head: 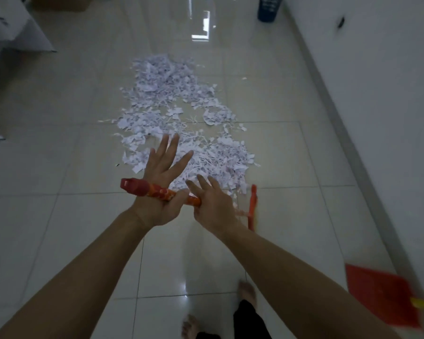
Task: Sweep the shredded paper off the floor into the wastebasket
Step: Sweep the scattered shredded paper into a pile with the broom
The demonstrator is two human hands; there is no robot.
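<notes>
A wide patch of shredded white paper (179, 113) covers the tiled floor ahead of me. The dark blue wastebasket (269, 8) stands far off by the right wall. A red-orange broom handle (157, 192) runs across between my hands. My left hand (162, 182) has its fingers spread over the near paper, and its thumb hooks over the handle. My right hand (213, 204) lies over the handle with fingers stretched out; the grip beneath is hidden. The broom's red head (252, 206) shows as a blur just right of that hand.
A red dustpan (382, 294) with a yellow handle is blurred at the lower right by the white wall (377, 94). White boxes (10, 28) sit at the far left. My bare feet (247, 292) are at the bottom.
</notes>
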